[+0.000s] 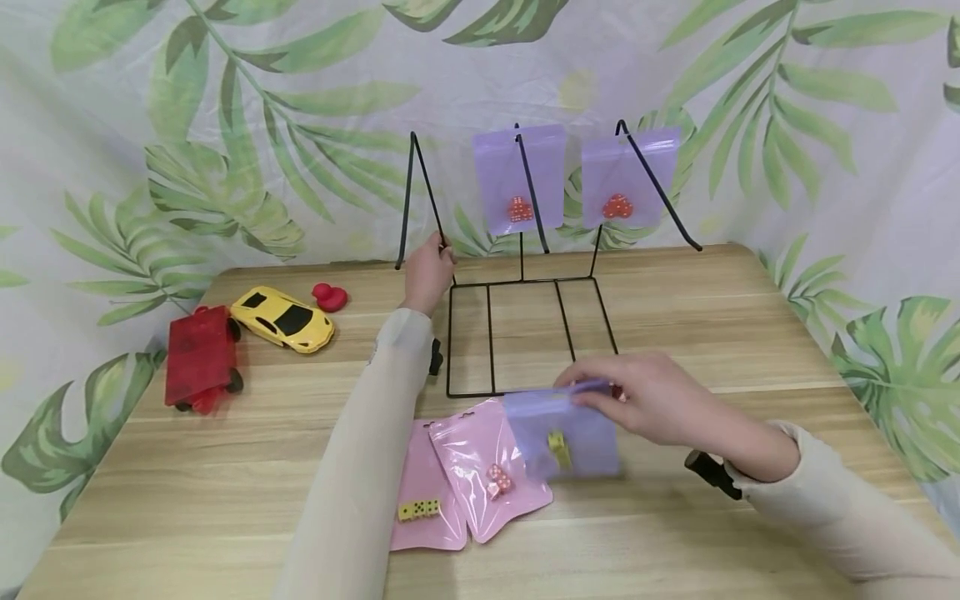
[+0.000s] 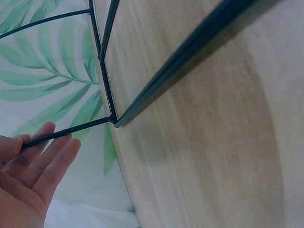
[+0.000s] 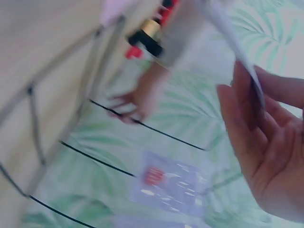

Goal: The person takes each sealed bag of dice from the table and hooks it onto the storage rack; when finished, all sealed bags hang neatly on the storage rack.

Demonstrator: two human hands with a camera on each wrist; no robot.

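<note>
A black wire rack (image 1: pixel 525 282) stands on the wooden table with slanting arms at its top. Thumb and fingers of my left hand (image 1: pixel 429 275) pinch its left upright (image 2: pixel 71 129). My right hand (image 1: pixel 648 398) pinches the top edge of a purple zip bag (image 1: pixel 592 454) with yellow dice (image 1: pixel 558 448) inside, held over the table in front of the rack. Two purple bags with red dice hang on the rack, one in the middle (image 1: pixel 551 167) and one on the right (image 1: pixel 600 179). The left arm of the rack carries no bag.
Two pink bags, one with red dice (image 1: pixel 465 442) and one with yellow dice (image 1: pixel 420 537), lie overlapping in front of the rack. At the left are a yellow toy car (image 1: pixel 288 321), a red toy vehicle (image 1: pixel 197 358) and a red rubber duck (image 1: pixel 330 297). Leaf-patterned cloth (image 1: pixel 300 50) hangs behind.
</note>
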